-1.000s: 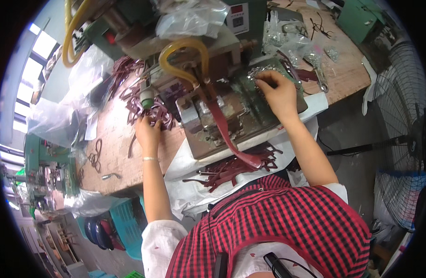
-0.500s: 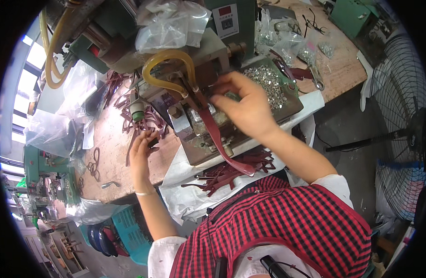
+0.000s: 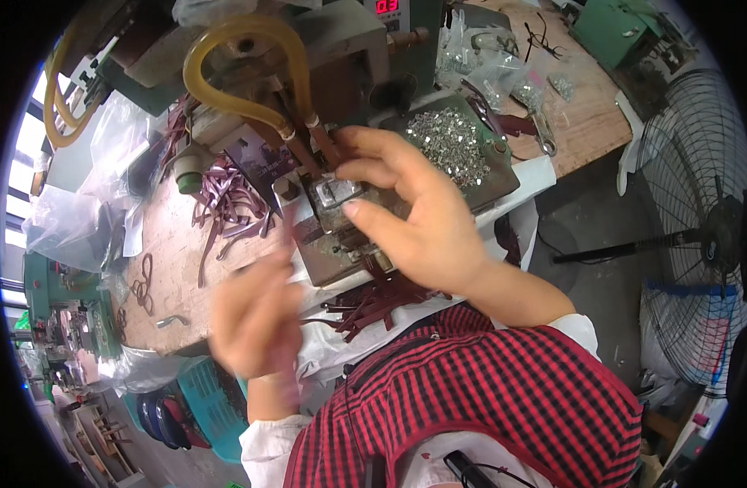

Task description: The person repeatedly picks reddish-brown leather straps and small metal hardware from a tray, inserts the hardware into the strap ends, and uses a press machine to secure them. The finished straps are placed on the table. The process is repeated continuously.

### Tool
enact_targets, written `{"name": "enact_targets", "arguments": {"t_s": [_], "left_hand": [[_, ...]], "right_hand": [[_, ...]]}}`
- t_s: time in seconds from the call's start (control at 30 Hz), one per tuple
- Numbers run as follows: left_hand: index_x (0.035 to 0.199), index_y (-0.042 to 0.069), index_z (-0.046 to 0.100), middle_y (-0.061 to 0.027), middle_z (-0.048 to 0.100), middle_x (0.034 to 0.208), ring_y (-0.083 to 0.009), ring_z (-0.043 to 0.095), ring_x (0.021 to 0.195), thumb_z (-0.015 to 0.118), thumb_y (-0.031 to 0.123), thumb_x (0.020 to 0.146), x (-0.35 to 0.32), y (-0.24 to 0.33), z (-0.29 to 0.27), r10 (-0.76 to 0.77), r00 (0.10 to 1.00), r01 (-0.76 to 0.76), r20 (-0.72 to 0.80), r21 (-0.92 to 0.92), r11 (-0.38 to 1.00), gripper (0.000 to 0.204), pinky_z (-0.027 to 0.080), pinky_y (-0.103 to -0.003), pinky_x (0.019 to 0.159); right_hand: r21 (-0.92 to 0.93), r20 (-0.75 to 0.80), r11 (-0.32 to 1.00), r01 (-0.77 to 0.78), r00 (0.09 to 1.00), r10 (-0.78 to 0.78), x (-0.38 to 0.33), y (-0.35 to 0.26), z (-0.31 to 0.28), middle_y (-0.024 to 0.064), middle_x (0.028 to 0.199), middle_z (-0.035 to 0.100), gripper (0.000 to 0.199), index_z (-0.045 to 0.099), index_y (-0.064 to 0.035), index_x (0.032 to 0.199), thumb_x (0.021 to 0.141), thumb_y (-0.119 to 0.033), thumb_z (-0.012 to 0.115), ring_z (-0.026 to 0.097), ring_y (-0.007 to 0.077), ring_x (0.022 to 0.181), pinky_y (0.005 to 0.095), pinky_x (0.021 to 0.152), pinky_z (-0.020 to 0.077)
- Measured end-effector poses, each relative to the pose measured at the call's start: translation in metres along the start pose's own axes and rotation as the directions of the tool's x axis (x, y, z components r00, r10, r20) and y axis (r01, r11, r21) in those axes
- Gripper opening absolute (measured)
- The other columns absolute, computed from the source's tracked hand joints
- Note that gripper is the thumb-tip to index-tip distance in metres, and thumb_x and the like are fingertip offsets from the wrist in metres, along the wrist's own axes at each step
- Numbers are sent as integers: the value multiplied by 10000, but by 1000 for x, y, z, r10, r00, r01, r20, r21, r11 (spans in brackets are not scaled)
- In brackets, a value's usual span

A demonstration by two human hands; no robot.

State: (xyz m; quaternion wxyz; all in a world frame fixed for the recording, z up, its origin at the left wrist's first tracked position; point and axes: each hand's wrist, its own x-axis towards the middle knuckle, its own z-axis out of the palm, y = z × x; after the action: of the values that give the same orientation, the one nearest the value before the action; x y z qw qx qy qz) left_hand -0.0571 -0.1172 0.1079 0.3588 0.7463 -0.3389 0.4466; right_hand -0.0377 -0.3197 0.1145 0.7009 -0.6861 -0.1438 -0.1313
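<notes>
Nearest, at 6 o'clock: my red-and-black checked shirt front (image 3: 487,398), white cuffs showing.

My left hand (image 3: 255,321) has come back toward me since a second ago. Then it lay flat among the loose straps out on the bench at 9 o'clock; now it hangs low at 7 o'clock, over the bench's near edge, smeared by motion. Fingers look half curled, but whether they carry a strap I cannot tell.

Dark maroon leather straps (image 3: 373,297) hang in a bundle over the white cloth at the bench's near edge, just below the machine plate. A second tangle of maroon straps (image 3: 227,207) lies at 10 o'clock on the bare wooden bench (image 3: 174,268).

My right hand (image 3: 414,215) has swung left. A second ago it was picking in the tray of small silver metal studs (image 3: 455,146) at 1 o'clock; now it sits over the small square metal die block (image 3: 337,195) at centre, thumb and forefinger pinched close on either side of it, other fingers spread above. Something small may be held between the tips; too fine to see.

My reading: a stud has gone from tray to die, and the left hand is bringing or fetching the next strap.

Farther, at 12 o'clock: amber looped rubber hose (image 3: 235,73) on the green press machine (image 3: 349,57). At 3 o'clock, a black wire-guard floor fan (image 3: 699,228).
</notes>
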Motion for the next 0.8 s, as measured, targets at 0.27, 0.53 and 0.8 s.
{"name": "enact_targets", "arguments": {"t_s": [0.27, 0.53, 0.8], "left_hand": [[924, 100, 730, -72, 748, 970, -107, 576, 567, 892, 101, 733, -3, -15, 61, 306, 940, -318, 149, 66, 946, 250, 420, -246, 471], [963, 66, 735, -108, 757, 924, -185, 632, 600, 852, 40, 774, -3, -11, 58, 275, 944, -291, 184, 68, 954, 224, 462, -284, 493], [1000, -3, 718, -162, 761, 991, -223, 704, 748, 799, -31, 813, -65, 6, -21, -103, 983, 73, 150, 195, 978, 206, 580, -338, 685]], "right_hand": [[-921, -166, 382, -78, 965, -202, -9, 106, -120, 200, 1300, 644, 240, 789, -157, 1016, 783, -210, 805, 531, 371, 1326, 477, 1050, 461], [-929, -34, 360, 92, 944, -328, 37, 119, -87, 107, 1168, 667, 145, 740, -135, 921, 794, -197, 770, 592, 304, 1207, 466, 848, 514], [-956, -64, 290, 34, 945, -321, 11, 119, -101, 100, 1177, 676, 158, 712, -78, 895, 752, -96, 777, 636, 314, 1131, 444, 856, 543]]}}
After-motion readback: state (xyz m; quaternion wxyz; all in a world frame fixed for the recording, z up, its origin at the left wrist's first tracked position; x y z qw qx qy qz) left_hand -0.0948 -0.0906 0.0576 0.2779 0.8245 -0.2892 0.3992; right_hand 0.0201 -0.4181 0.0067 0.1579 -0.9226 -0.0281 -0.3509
